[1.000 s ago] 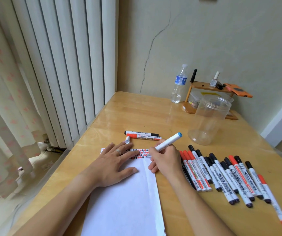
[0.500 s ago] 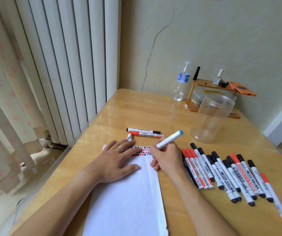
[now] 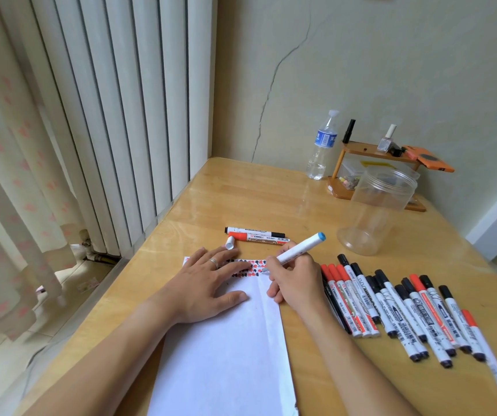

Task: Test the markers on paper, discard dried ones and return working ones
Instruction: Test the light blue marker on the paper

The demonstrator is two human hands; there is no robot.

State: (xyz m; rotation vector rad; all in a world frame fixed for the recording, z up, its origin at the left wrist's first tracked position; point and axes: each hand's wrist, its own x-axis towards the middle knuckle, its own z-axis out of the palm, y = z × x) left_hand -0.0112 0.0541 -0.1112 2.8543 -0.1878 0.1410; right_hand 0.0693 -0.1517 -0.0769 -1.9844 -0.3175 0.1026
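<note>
Right hand [image 3: 296,283] fingers grip one blue-ended marker [image 3: 296,250]; left hand [image 3: 208,283] flat on one paper [image 3: 226,355]; two markers [image 3: 256,234] beyond.

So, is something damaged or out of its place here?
A long crack runs down the wall behind the table. A loose white cap lies by the paper, off its marker. Nothing is spilled.

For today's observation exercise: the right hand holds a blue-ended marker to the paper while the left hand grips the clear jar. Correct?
Not quite. The head view shows the left hand pressing flat on the paper, not gripping the jar. The right hand does hold the marker.
</note>
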